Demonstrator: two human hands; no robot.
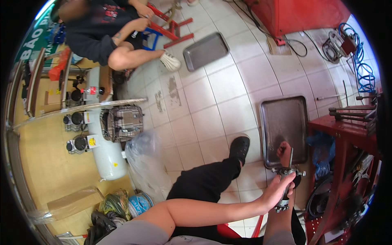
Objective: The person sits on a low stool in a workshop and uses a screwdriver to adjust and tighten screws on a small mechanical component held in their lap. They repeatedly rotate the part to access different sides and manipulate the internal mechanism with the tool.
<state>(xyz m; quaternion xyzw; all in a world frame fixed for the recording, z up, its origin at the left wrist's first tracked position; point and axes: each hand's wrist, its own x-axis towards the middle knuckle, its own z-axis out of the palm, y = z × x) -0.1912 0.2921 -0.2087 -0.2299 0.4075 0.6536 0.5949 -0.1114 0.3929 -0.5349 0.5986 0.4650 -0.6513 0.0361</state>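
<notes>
My left hand [274, 195] is closed around a grey metal machine part [284, 192] with a cylindrical body. A wider flange with side fittings sits at its upper end, and a thin rod rises from there. The part crosses in front of my right forearm. Beyond it, my right hand [284, 150] is over the near end of a dark metal tray [302, 122] on the floor. Its fingers are curled; whatever they may hold is hidden. A dark patch shows in the tray beside those fingers.
At right stands a red metal stand [343, 132] carrying long-handled tools. A second tray [206, 51] lies farther off, near a seated person [110, 41] by a red frame [175, 32]. To the left are a white air tank [108, 159], a plaid bag [125, 122] and clear plastic [145, 159].
</notes>
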